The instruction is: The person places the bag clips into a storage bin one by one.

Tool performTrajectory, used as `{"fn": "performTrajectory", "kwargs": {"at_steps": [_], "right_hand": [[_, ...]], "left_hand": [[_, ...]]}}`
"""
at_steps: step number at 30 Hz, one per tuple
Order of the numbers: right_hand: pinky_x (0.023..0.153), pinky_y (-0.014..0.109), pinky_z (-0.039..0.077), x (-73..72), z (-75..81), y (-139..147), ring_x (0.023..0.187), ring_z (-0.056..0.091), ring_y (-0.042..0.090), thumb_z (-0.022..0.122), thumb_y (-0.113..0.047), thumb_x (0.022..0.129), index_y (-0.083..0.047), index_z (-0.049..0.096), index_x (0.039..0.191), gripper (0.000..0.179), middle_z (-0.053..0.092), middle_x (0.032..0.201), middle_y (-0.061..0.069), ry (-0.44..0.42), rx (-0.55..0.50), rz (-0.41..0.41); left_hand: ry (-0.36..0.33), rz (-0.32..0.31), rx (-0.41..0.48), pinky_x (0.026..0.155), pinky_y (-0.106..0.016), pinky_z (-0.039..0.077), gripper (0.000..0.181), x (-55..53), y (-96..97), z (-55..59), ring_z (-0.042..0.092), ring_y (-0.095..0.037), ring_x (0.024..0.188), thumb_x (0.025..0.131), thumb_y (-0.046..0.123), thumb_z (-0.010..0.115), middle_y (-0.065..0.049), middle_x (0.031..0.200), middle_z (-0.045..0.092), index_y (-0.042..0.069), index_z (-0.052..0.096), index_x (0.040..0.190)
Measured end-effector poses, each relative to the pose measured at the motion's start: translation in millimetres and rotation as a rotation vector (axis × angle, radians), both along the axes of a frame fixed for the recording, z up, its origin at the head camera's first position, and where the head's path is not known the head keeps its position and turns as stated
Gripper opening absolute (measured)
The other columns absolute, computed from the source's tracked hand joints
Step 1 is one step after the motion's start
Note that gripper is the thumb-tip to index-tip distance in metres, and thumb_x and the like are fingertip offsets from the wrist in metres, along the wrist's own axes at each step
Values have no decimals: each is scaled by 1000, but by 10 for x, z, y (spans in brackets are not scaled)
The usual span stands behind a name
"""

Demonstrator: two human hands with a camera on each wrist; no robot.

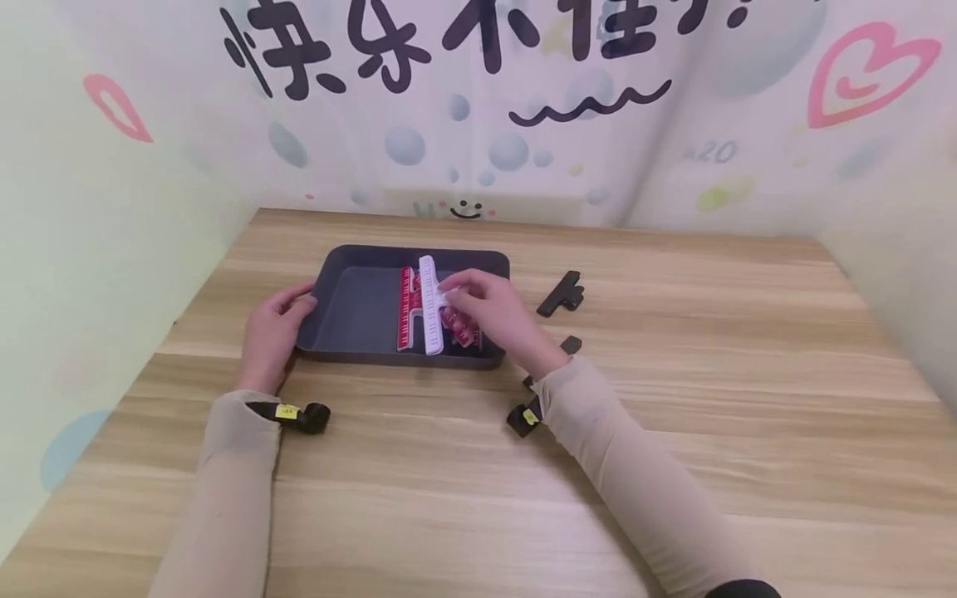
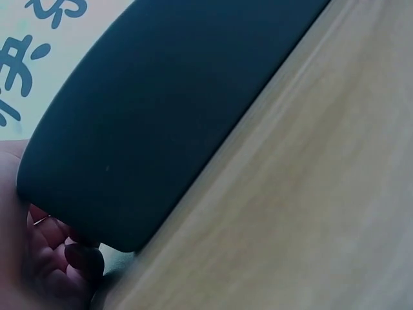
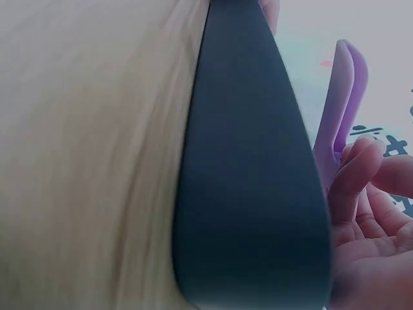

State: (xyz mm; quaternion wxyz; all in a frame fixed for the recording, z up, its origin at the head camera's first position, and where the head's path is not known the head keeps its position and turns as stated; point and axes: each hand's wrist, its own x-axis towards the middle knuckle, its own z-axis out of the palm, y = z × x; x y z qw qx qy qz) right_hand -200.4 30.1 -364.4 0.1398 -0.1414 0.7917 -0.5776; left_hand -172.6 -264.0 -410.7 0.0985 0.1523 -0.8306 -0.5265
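Note:
A dark grey rectangular tray [image 1: 359,307] lies on the table. My left hand [image 1: 272,332] grips its left end, thumb by the rim; in the left wrist view curled fingers [image 2: 55,242] show beside the tray's end wall. Over the tray's right half, my right hand [image 1: 493,311] pinches a pale lilac clip [image 1: 431,306] between thumb and fingers. That clip [image 3: 342,97] sticks up above the tray wall in the right wrist view. A red clip [image 1: 405,320] lies in the tray just left of it. More red clip parts [image 1: 458,325] show under my right hand, partly hidden.
To the right of the tray a black clip [image 1: 561,294] lies on the wooden table [image 1: 748,374]. Another black clip [image 1: 571,345] is partly covered by my right wrist. A printed wall [image 1: 478,149] stands behind the table.

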Motion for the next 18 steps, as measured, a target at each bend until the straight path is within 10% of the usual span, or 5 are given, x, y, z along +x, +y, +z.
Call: {"fn": "performTrajectory", "kwargs": {"at_steps": [18], "right_hand": [[51,30,46,-10,-106,-283,60,55,21,56,-19,89,-15,61,104,17,64,85,11,-78,-132,-10]], "left_hand": [[3,-25,-3,79,-22,37,43,19,-10,12,46,-11,100,88,39,50,-5,118,53,17,54,124]]}}
